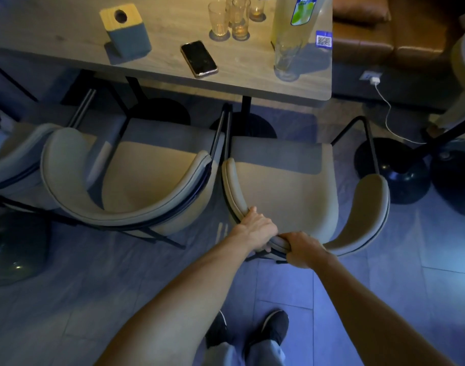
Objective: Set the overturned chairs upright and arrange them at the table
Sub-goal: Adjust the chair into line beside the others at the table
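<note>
Chair [284,186] stood upright at the table [67,25]; left hand [255,228] and right hand [304,249] both curled tight round its backrest rim, arms stretched forward.

One wide-angle view looks from head height, forward and steeply down. The desk [173,22] crosses the upper third, its far side cut off by the top border; the floor [67,299] fills the lower half. The right chair [287,186] sits close in at mid-frame, and the wearer's own shoes [275,326] show at the bottom edge (almost straight under the lens). Straight lines bow toward the borders
</note>
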`<state>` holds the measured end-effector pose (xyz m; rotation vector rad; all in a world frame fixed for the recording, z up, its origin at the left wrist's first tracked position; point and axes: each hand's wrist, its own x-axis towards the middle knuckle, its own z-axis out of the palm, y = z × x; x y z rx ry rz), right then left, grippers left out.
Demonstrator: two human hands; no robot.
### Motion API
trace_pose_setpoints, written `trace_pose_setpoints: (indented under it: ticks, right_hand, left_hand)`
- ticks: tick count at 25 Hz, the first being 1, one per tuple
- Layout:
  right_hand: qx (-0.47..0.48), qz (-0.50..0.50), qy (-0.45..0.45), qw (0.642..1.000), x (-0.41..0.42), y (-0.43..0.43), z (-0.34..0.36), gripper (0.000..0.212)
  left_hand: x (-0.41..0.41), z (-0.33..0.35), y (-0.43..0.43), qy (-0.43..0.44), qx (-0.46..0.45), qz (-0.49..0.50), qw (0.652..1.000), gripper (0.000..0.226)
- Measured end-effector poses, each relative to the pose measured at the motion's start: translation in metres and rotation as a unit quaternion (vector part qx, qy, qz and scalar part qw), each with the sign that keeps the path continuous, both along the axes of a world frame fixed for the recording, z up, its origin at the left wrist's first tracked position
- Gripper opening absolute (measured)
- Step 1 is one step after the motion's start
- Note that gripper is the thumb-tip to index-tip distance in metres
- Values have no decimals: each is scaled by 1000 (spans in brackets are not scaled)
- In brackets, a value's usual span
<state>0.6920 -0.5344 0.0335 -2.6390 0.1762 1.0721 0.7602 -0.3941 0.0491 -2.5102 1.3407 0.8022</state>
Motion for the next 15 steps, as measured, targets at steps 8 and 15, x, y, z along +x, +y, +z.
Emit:
trace_pose_setpoints:
  ticks: [8, 15]
  right_hand:
    - [4, 3, -24, 1000, -4, 33, -3, 46]
    - [10, -3, 14, 1000, -2, 36, 1, 41]
  left_hand:
    - [9, 7, 33, 8, -2, -32, 999, 18]
    - [4, 0, 45, -23, -74, -22, 997, 20]
